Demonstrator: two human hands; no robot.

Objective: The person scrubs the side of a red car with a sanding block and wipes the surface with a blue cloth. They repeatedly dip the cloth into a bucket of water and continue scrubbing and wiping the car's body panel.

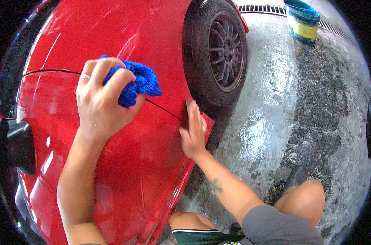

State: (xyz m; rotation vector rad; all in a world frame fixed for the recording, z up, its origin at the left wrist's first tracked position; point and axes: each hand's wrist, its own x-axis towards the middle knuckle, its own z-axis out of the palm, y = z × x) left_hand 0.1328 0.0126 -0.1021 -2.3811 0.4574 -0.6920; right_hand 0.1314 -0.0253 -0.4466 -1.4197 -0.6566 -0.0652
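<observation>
My left hand (104,95) grips a bunched blue microfibre cloth (142,79) and holds it over the red car body panel (136,147), across a dark panel seam (162,108). Whether the cloth touches the paint at this point is hard to tell. Lower down, my right hand (194,131) lies with fingers extended and thumb apart on the panel's lower edge, just behind the wheel arch. Its fingertips are slightly blurred, and I see nothing held in it. Beside these fingers stands the tyre (200,55) with a dark multi-spoke wheel rim (227,52).
A black side mirror (21,147) juts out at the left. Wet, patchy concrete floor (265,116) stretches along the right of the car. A blue bucket (303,23) with a yellow band stands near a floor drain grate (262,9). My bent knees are close to the car.
</observation>
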